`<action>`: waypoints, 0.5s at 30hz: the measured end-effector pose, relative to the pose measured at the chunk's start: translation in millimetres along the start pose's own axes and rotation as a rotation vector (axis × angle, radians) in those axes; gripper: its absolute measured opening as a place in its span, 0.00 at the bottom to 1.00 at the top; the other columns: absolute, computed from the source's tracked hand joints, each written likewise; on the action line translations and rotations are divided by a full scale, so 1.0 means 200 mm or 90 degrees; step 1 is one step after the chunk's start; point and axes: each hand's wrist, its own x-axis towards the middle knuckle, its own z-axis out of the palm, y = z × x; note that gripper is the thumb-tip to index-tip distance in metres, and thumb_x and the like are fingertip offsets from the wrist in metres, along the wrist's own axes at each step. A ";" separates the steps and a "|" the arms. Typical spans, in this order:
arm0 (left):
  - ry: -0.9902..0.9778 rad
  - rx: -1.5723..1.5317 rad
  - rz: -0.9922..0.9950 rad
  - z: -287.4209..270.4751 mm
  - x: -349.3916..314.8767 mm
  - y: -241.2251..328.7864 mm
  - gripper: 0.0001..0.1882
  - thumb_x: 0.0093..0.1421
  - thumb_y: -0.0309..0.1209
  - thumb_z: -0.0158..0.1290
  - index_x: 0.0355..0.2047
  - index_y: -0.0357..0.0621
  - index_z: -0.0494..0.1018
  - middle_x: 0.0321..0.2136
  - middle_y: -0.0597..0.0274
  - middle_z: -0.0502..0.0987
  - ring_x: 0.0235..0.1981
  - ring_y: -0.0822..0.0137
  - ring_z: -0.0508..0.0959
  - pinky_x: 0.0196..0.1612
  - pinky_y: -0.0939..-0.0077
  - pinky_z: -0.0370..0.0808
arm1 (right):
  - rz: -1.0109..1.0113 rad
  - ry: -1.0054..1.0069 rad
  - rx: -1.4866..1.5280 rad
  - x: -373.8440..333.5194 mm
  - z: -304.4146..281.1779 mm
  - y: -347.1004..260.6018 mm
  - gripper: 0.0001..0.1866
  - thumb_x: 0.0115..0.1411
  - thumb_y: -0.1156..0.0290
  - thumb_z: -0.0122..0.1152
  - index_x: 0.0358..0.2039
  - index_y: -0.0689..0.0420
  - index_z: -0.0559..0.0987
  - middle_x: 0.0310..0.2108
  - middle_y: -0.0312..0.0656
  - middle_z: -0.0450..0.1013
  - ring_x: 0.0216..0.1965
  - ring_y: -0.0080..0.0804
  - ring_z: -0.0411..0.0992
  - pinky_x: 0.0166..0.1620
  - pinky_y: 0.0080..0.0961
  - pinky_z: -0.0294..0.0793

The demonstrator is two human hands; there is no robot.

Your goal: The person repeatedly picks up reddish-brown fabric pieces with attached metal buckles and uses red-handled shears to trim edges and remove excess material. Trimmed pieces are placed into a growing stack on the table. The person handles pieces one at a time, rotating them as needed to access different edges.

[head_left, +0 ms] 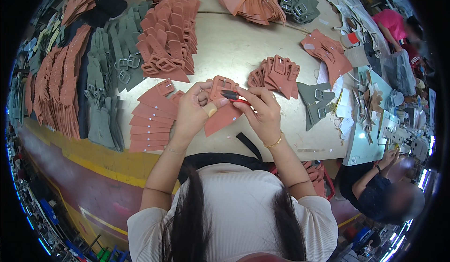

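A coral leather strap piece with a covered buckle is held above the table by my left hand, its fingers closed on the piece and a tan wrap around the thumb. My right hand is closed around small thread snips with dark blades and a red handle. The blades lie against the buckle; whether they are cutting thread cannot be made out. Beside my left hand, a fan of similar coral pieces lies on the table. Beyond my right hand sits a cluster of coral buckle pieces.
Bundles of coral straps and grey-green straps line the table's left side. Grey-green buckle pieces lie at right, near a thread cone. A black strip rests by the front edge. Another person works at right.
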 end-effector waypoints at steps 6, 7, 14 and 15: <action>-0.030 0.015 0.002 0.01 -0.02 0.02 0.20 0.54 0.20 0.60 0.47 0.30 0.67 0.34 0.51 0.81 0.35 0.72 0.81 0.37 0.83 0.78 | -0.003 0.014 0.005 -0.01 0.00 -0.01 0.19 0.46 0.69 0.71 0.41 0.54 0.82 0.31 0.36 0.74 0.27 0.31 0.68 0.31 0.26 0.65; -0.031 0.020 0.016 0.01 -0.02 0.02 0.20 0.54 0.19 0.60 0.47 0.30 0.67 0.34 0.50 0.81 0.35 0.71 0.81 0.37 0.83 0.78 | 0.008 0.005 0.005 -0.01 0.00 -0.01 0.19 0.46 0.69 0.71 0.41 0.54 0.82 0.30 0.36 0.74 0.27 0.31 0.68 0.31 0.26 0.65; -0.029 -0.014 0.002 -0.03 0.00 0.02 0.16 0.64 0.30 0.53 0.48 0.34 0.67 0.33 0.58 0.80 0.35 0.76 0.79 0.36 0.83 0.76 | 0.081 0.012 0.114 0.03 -0.01 -0.02 0.18 0.48 0.72 0.72 0.40 0.59 0.80 0.29 0.38 0.72 0.29 0.28 0.70 0.32 0.22 0.68; -0.023 -0.096 -0.012 -0.03 -0.01 0.01 0.15 0.65 0.30 0.51 0.48 0.34 0.66 0.33 0.58 0.79 0.35 0.77 0.79 0.36 0.82 0.77 | 0.125 0.046 0.170 0.03 -0.01 -0.02 0.18 0.47 0.70 0.73 0.39 0.58 0.80 0.28 0.37 0.72 0.28 0.28 0.69 0.32 0.22 0.68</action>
